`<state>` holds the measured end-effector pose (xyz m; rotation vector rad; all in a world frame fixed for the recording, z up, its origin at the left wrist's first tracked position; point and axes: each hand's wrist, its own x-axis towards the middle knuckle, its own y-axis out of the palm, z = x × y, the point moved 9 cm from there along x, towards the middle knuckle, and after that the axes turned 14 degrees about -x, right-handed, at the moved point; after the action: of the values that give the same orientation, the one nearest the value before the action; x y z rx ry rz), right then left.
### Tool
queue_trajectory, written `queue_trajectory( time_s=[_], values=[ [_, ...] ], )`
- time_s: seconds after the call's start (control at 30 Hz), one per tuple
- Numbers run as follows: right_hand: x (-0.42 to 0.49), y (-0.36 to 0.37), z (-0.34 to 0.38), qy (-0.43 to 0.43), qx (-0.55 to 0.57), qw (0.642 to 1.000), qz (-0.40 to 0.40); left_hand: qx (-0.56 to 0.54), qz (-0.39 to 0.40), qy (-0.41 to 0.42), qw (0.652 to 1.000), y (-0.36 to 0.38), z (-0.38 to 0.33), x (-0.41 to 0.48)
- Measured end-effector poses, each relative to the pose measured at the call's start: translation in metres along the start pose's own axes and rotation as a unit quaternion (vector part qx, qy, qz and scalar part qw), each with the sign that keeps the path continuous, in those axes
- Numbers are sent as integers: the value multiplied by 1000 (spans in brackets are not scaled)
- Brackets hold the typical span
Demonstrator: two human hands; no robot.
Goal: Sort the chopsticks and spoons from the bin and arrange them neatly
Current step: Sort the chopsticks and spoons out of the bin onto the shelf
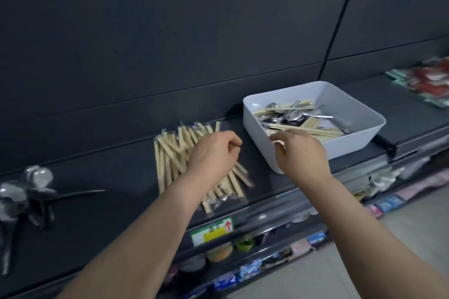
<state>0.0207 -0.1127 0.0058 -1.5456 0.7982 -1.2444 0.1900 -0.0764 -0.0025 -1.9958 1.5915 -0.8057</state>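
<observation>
- Two bare forearms reach up from the bottom edge, wrists level and near each other.
- Below both wrists, a green and yellow price label (212,230) sits on the front edge of the dark shelf (109,201).
- Left grip (213,150) hovers knuckles-up, fingers curled in and thumb meeting the fingertips; whether it pinches anything cannot be told.
- Under and behind that grip lies a loose pile of wrapped chopsticks (170,160), roughly parallel on the shelf.
- Well to the left of the left grip, a cluster of spoons (24,194) lies on the shelf, blurred.
- Right grip (301,153) hangs bent down at the wrist, forefinger and thumb close together; a pinch cannot be confirmed.
- Its fingertips are over the near rim of the white bin (340,143).
- Just beyond them, mixed cutlery (296,116), both chopsticks and metal spoons, lies jumbled inside the bin.
- Far right of that grip, red and green packets (427,80) lie on the shelf.
</observation>
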Motion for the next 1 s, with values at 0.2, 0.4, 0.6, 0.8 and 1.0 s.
queue_trajectory(
  time_s=[0.2,0.4,0.6,0.8,1.0],
  values=[
    [31,27,-124,2,-11,1000,22,18,17,16,1000,89,-77,59],
    [51,42,-161,-18,64,995,70,91,61,-42,993,149,-75,103],
    [69,56,-178,-2,82,991,104,235,105,-23,966,175,-72,141],
    [90,71,-188,24,79,985,152,260,128,-20,957,174,-64,160],
    [119,89,-179,-8,22,983,181,118,44,-56,991,141,-64,171]
  ],
)
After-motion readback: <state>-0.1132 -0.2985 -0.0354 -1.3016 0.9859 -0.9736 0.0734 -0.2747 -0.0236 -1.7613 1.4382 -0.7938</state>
